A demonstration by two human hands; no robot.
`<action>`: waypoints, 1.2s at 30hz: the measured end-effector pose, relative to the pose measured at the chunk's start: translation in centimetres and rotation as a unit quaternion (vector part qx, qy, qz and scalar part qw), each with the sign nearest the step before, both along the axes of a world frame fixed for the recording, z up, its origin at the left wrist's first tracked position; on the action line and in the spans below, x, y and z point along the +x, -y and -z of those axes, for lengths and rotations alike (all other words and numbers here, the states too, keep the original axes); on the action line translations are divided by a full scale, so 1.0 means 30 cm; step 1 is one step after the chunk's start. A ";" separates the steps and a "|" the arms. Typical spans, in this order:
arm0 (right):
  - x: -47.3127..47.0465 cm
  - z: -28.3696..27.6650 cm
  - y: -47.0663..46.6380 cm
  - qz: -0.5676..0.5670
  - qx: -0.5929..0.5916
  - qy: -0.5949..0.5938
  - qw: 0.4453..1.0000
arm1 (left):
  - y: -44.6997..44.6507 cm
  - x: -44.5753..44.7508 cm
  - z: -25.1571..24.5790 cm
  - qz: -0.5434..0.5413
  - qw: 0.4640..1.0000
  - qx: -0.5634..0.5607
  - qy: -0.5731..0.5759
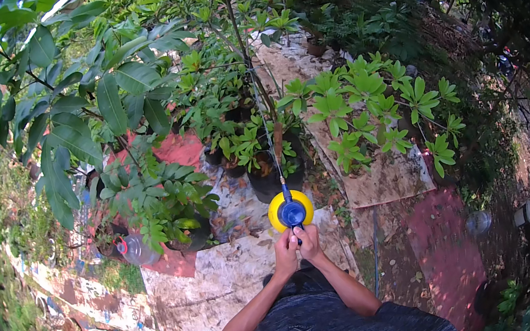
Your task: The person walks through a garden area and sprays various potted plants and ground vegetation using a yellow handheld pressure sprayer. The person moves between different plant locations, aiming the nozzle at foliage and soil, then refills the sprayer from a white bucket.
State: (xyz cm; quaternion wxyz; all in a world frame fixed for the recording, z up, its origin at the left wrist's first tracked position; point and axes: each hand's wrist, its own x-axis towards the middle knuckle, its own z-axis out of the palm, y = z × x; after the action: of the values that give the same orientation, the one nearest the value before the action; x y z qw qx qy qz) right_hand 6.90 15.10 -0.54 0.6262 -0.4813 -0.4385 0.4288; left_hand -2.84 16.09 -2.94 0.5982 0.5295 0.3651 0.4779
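Note:
Both of my hands are together at the handle of a hand pressure sprayer (291,211), which has a yellow tank and a blue pump head. My left hand (286,251) and my right hand (309,243) grip it from either side, with the fingers partly hidden. The sprayer's nozzle points away from me, and a thin jet of liquid (263,115) runs from it towards the plants. Ahead, a slender-stemmed plant (247,57) rises from a black grow bag (267,185), with a brown stake (278,141) near its stem.
A leafy branch (110,98) reaches in at the left, and a light-green shrub (367,102) spreads at the right. Worn sheets (221,292) cover the ground before me. A clear plastic jug (140,249) lies at the left, and another clear container (479,222) at the right.

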 end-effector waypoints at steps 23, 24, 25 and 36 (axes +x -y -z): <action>-0.056 0.043 0.040 0.086 -0.114 0.036 0.989 | 0.039 -0.051 0.034 0.055 0.987 -0.149 -0.040; -0.058 0.045 0.040 0.079 -0.112 0.024 0.990 | 0.039 -0.054 0.034 0.059 0.985 -0.157 -0.036; -0.059 0.048 0.041 0.075 -0.115 0.022 0.990 | 0.041 -0.057 0.035 0.052 0.987 -0.149 -0.037; -0.077 0.090 0.049 0.085 -0.105 0.004 0.991 | 0.043 -0.074 0.044 0.046 0.990 -0.120 -0.059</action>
State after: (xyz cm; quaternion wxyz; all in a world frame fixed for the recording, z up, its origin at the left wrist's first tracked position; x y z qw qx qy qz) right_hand 4.60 13.62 -3.25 0.6046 -0.5814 -0.3514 0.4159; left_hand -5.07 14.79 -4.25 0.6567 0.4970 0.4296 0.3704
